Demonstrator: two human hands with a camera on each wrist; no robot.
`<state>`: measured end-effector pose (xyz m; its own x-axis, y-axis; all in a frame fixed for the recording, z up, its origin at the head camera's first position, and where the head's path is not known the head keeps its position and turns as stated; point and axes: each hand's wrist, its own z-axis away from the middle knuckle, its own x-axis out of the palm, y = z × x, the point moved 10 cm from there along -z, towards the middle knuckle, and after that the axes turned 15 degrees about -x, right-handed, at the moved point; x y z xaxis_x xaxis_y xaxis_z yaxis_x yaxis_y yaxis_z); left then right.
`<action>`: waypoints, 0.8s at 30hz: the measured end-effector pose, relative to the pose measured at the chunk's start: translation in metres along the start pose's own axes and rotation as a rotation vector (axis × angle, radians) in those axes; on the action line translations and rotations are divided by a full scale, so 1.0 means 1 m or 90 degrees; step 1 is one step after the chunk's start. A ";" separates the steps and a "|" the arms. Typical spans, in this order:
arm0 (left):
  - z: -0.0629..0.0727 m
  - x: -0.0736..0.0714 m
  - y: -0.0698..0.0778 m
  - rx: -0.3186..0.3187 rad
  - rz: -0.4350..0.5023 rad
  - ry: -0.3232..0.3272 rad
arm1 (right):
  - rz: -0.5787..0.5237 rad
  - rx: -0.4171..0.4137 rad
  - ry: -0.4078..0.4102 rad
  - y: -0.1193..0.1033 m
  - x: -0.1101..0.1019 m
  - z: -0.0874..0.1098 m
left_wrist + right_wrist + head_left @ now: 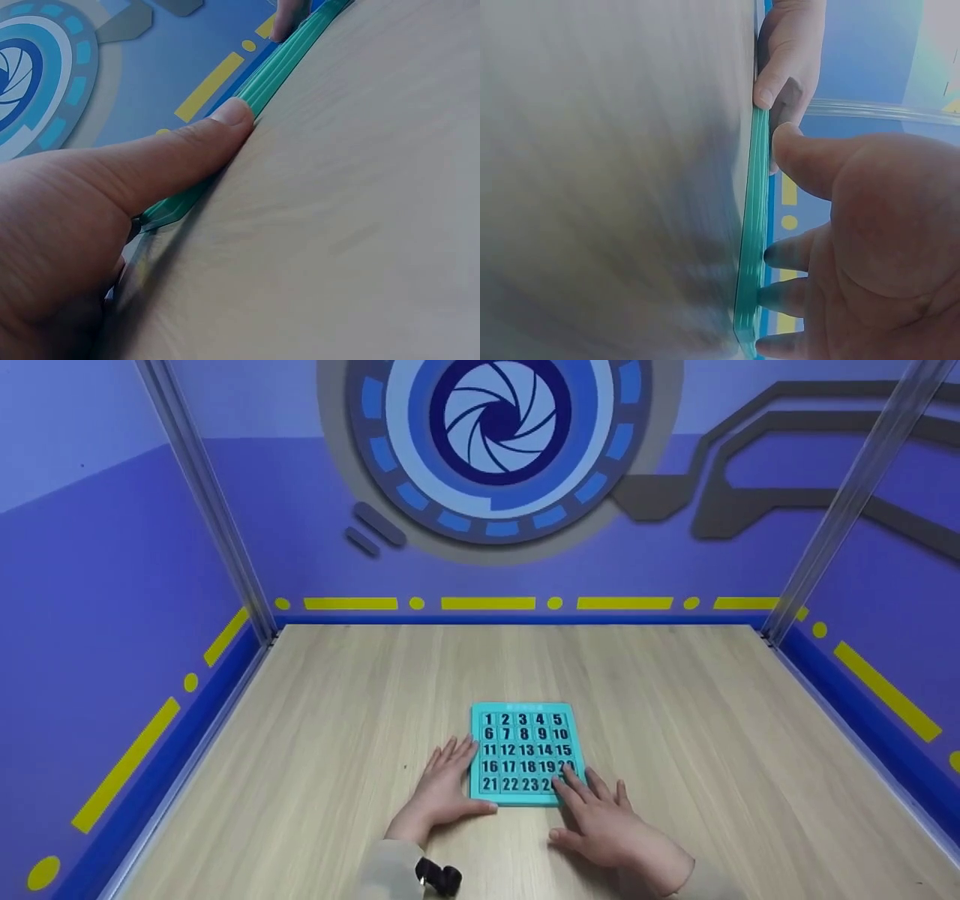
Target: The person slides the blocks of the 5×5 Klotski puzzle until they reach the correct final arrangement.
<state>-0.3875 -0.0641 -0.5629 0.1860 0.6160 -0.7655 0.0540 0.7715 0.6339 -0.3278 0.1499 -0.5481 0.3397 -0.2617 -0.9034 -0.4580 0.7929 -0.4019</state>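
Observation:
A turquoise number slide puzzle (525,742) lies flat on the table, its numbered tiles showing in rows from 1 at the top left. My left hand (442,789) is at its near left corner, fingers extended along the left side. The left thumb presses the near edge, seen up close in the left wrist view on the ribbed green side (274,82). Over the lower right corner of the puzzle spreads my right hand (604,821), fingertips on the last tiles and covering some numbers. Its thumb stands apart from the near edge.
Light wood-grain table (337,697) surrounds the puzzle. Purple-blue panels with yellow dashes (487,603) close it in at the back and sides, joined by metal corner posts (217,510). A black strap (439,877) shows at the left sleeve.

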 end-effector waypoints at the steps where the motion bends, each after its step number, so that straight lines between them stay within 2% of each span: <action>1: 0.000 0.000 0.000 -0.001 0.001 -0.001 | 0.001 0.001 0.000 0.000 0.000 0.000; 5: -0.001 0.000 0.000 -0.004 0.006 -0.002 | 0.011 -0.005 0.009 -0.002 -0.005 -0.001; 10: -0.003 0.001 0.001 -0.009 0.001 -0.002 | 0.021 -0.020 0.042 -0.003 -0.018 -0.005; 14: -0.003 0.002 0.003 -0.009 0.003 -0.011 | 0.031 -0.012 0.059 0.002 -0.031 -0.011; 19: -0.006 -0.001 0.005 -0.025 0.022 -0.021 | 0.043 -0.005 0.115 0.012 -0.056 -0.026; 24: -0.012 -0.014 0.008 -0.062 0.035 -0.017 | 0.063 -0.004 0.182 0.022 -0.079 -0.044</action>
<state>-0.4013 -0.0647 -0.5482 0.2128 0.6542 -0.7258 -0.0523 0.7494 0.6601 -0.4009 0.1632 -0.4921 0.0488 -0.3280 -0.9434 -0.4831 0.8190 -0.3097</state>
